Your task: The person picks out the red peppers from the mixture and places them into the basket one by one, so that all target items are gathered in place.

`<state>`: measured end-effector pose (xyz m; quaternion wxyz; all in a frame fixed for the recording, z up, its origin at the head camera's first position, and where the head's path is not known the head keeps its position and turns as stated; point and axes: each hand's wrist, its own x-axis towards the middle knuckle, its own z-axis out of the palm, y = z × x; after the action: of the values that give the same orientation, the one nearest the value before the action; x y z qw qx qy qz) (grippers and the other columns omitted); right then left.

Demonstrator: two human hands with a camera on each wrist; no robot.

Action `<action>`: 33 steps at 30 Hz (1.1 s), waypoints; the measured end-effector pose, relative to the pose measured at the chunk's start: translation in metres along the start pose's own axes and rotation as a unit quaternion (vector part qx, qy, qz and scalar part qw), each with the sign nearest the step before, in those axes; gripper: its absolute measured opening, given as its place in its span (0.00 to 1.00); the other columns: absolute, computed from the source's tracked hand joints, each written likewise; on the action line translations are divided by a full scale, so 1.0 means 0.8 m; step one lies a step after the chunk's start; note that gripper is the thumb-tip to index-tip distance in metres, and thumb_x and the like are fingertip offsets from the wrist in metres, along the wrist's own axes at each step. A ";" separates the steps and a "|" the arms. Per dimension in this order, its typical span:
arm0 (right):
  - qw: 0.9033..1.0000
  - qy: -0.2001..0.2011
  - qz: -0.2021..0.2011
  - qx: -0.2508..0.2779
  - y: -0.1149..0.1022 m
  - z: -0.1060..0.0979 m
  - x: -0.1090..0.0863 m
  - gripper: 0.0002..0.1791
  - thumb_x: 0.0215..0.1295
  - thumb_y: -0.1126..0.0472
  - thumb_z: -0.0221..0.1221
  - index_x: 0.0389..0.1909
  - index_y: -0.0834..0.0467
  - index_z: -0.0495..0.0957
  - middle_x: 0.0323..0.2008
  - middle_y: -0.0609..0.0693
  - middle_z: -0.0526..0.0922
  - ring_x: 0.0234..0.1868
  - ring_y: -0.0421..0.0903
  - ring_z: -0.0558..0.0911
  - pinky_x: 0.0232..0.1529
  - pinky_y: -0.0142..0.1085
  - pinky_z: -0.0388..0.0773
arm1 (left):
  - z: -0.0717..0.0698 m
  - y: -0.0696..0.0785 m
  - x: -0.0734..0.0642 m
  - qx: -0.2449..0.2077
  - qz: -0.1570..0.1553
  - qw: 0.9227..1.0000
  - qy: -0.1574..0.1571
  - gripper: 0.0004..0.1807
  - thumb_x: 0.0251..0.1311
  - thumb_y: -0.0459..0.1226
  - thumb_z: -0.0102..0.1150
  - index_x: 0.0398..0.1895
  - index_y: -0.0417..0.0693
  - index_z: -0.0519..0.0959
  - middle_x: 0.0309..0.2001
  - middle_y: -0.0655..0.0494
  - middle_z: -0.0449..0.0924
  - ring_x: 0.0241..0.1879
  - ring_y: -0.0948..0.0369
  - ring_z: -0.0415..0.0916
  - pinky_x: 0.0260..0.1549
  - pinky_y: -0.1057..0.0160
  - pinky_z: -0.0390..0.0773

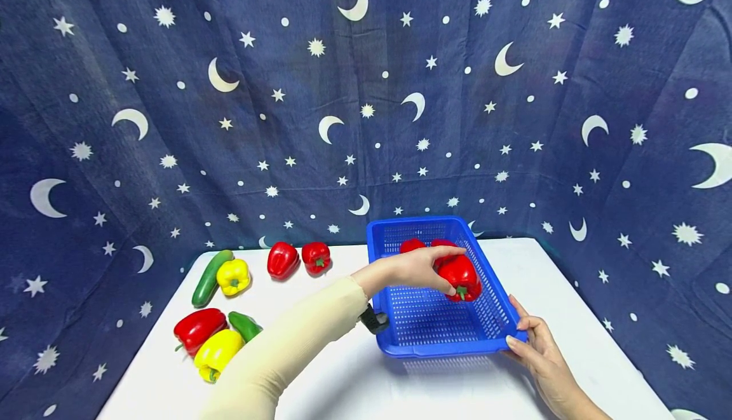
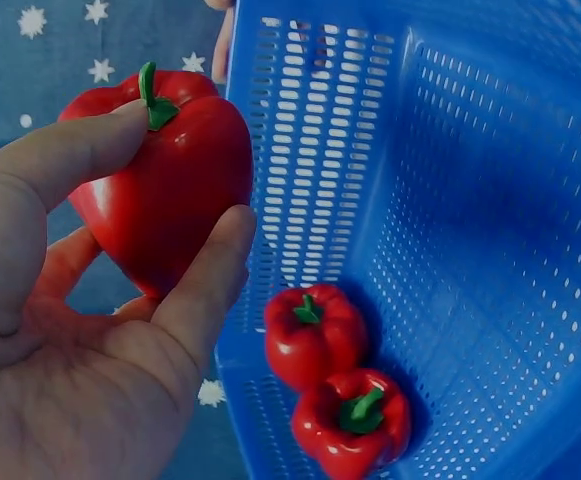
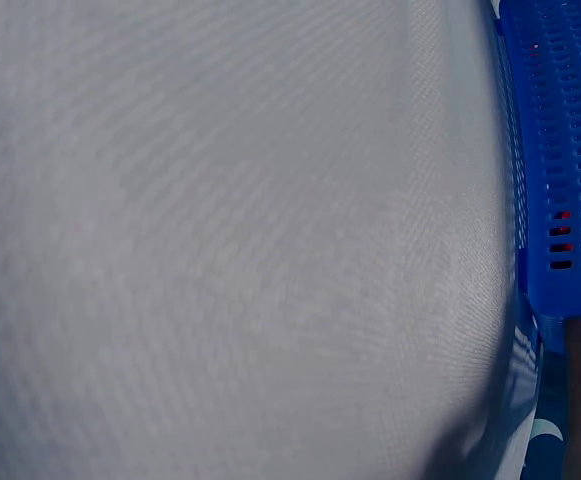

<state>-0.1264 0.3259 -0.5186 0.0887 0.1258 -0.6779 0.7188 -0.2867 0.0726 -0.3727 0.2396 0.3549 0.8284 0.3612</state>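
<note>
My left hand [image 1: 420, 269] pinches a red bell pepper [image 1: 459, 274] between thumb and fingers, inside the outline of the blue basket [image 1: 446, 349] in the head view. In the left wrist view the thumb presses beside the green stem of that pepper [image 2: 185, 200], and the fingers curl under its far side. Two more red bell peppers [image 2: 315, 335] lie together at one end of the basket, partly covered by my left arm in the head view. My right hand [image 1: 543, 356] grips the basket's near right corner, thumb on the rim.
Left on the white table [image 1: 572, 318] lie two red peppers [image 1: 283, 261], a green cucumber [image 1: 211, 278] beside a yellow pepper [image 1: 233, 277], and a nearer cluster of a red pepper [image 1: 199, 331], a yellow pepper [image 1: 217, 353] and a partly hidden green vegetable [image 1: 244, 326]. A starry curtain [image 1: 366, 121] hangs behind.
</note>
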 end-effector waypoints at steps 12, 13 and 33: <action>1.000 0.003 -0.001 0.008 -0.001 0.002 0.000 0.10 0.76 0.74 0.46 0.50 0.59 0.60 0.82 0.53 0.43 0.69 0.28 0.65 0.56 0.33 0.78 | 0.010 -0.010 0.036 -0.133 -0.065 0.989 0.004 0.46 0.54 0.27 0.74 0.75 0.63 0.67 0.59 0.54 0.70 0.54 0.53 0.72 0.47 0.54 0.85; 1.000 0.003 0.000 0.009 -0.001 0.002 0.000 0.10 0.77 0.74 0.46 0.50 0.59 0.60 0.82 0.54 0.43 0.69 0.28 0.64 0.56 0.33 0.78 | 0.011 -0.011 0.039 -0.140 -0.066 0.988 0.008 0.47 0.54 0.25 0.74 0.76 0.61 0.67 0.59 0.53 0.70 0.54 0.53 0.72 0.48 0.54 0.85; 1.000 -0.008 -0.005 0.025 0.002 0.000 0.001 0.11 0.77 0.74 0.46 0.50 0.57 0.61 0.82 0.47 0.45 0.70 0.28 0.63 0.57 0.32 0.78 | 0.037 -0.026 0.063 -0.073 -0.093 0.993 0.001 0.45 0.55 0.28 0.74 0.76 0.59 0.66 0.64 0.50 0.68 0.55 0.52 0.74 0.50 0.58 0.84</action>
<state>-0.1279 0.3257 -0.5195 0.0839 0.1374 -0.6600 0.7338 -0.3081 0.1138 -0.4145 0.2965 0.2580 0.8294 0.3970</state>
